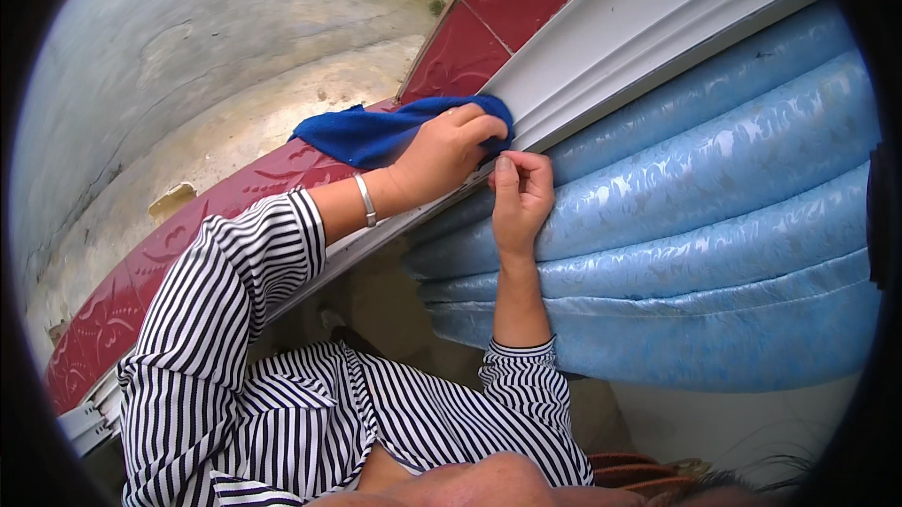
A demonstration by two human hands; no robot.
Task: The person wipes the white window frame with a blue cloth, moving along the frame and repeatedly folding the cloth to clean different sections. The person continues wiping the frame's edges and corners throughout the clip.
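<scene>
My left hand point(440, 157) is closed on a bunched blue cloth point(362, 136), pressing it against the white window frame point(611, 32). The rest of the cloth spreads left over the red tiles. Just to the right, my right hand point(522, 195) is closed at the inner edge of the frame, thumb against curled fingers. What it pinches, if anything, is too small to make out. The blue curtain point(695, 178), shiny and patterned, hangs in folds right beside my right hand.
Red embossed tiles point(178, 258) run along the outer side of the frame. Beyond them lies a worn concrete ground point(235, 28). The frame continues down to a cut-off rail end point(89, 422) at lower left.
</scene>
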